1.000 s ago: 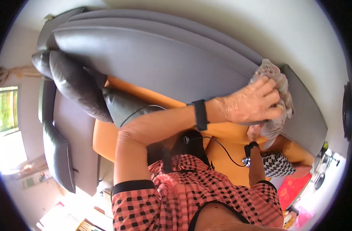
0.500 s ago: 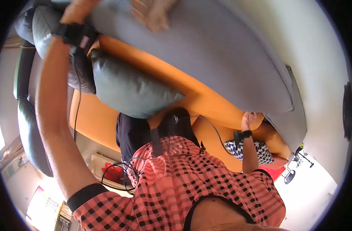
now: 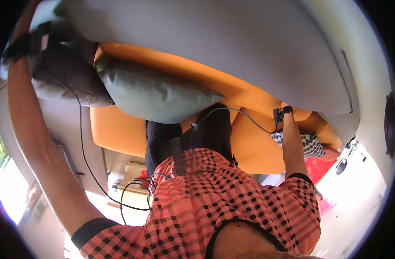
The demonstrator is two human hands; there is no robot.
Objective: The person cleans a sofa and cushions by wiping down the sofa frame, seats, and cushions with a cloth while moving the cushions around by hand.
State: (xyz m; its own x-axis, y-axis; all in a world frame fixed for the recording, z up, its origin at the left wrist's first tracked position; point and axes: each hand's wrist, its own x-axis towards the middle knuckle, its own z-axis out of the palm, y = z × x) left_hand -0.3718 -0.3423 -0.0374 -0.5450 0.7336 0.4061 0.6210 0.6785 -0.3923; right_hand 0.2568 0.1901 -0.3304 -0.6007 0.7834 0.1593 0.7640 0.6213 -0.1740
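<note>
My left hand (image 3: 25,21) reaches far forward at the upper left edge, dark and blurred, so its fingers do not show. A black band with a small device (image 3: 29,45) is on that wrist, near a dark grey cushion (image 3: 72,75). On the other side, my right hand (image 3: 285,105) is at the orange sofa part (image 3: 253,97), just below the grey sofa padding (image 3: 232,47); its fingers are mostly hidden. That wrist also wears a black band (image 3: 287,110). Between my arms a grey-green leather cushion (image 3: 158,93) leans on the orange sofa above my legs.
A black cable (image 3: 81,129) runs from my left wrist to loops at my waist, and another cable (image 3: 245,113) leads toward my right wrist. A black-and-white patterned cushion (image 3: 312,144) lies beside my right forearm. Pale wall (image 3: 370,86) stands at the far right.
My left arm has swung outward to the left edge. My right hand sits slightly higher and further right in view. Another blurred hand on the grey padding at the top is gone from view.
</note>
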